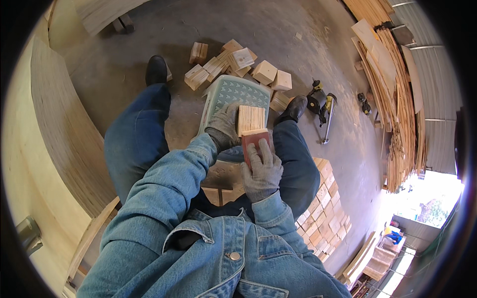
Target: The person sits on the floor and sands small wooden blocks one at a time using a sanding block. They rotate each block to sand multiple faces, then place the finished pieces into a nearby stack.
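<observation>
My left hand [224, 124], in a grey work glove, grips the left side of a layered plywood block [251, 119] above a pale green plastic stool [233, 92]. Its striped edge grain faces up. In my right hand [261, 171], also gloved, is a sanding block [254, 139] with a reddish-brown face, my fingers spread over it. The sanding block's far end meets the near edge of the plywood block. The stool stands between my knees, partly covered by my left hand and the block.
Several wooden blocks [233, 62] lie heaped on the floor beyond the stool. Rows of stacked blocks [325, 208] are by my right leg. A nail gun [320, 102] rests right of my right boot. Long boards [392, 89] lean at the far right; a curved wooden panel [64, 129] is at left.
</observation>
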`<state>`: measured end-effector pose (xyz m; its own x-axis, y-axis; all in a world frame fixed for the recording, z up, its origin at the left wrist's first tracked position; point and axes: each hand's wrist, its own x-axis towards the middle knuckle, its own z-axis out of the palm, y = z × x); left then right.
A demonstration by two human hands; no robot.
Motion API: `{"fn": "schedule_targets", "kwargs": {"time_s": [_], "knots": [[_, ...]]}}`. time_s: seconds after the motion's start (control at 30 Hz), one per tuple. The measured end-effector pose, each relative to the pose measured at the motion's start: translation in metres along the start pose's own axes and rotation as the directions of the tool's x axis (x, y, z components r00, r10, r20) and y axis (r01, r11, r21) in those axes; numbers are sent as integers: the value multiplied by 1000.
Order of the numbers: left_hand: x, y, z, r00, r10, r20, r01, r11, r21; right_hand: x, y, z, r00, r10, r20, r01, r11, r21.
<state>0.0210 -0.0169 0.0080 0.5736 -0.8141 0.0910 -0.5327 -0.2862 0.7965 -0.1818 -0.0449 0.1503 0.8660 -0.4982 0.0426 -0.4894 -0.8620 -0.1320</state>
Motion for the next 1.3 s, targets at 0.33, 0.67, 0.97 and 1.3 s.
{"fn": "schedule_targets", "kwargs": {"time_s": [0.33, 0.67, 0.97, 1.3], "knots": [[0, 9, -3, 992, 106, -67, -104, 994, 44, 171, -16, -1, 983, 142, 117, -140, 990, -20], [6, -12, 11, 998, 56, -4, -56, 988, -144, 35, -8, -2, 1000, -9, 17, 8, 998, 55], [5, -11, 9, 997, 67, 50, -60, 990, -124, 32, -5, -2, 999, -37, -16, 38, 999, 22], [2, 7, 0, 999, 51, -12, -52, 993, -107, 171, -7, 2, 989, 136, 65, -135, 991, -17]]}}
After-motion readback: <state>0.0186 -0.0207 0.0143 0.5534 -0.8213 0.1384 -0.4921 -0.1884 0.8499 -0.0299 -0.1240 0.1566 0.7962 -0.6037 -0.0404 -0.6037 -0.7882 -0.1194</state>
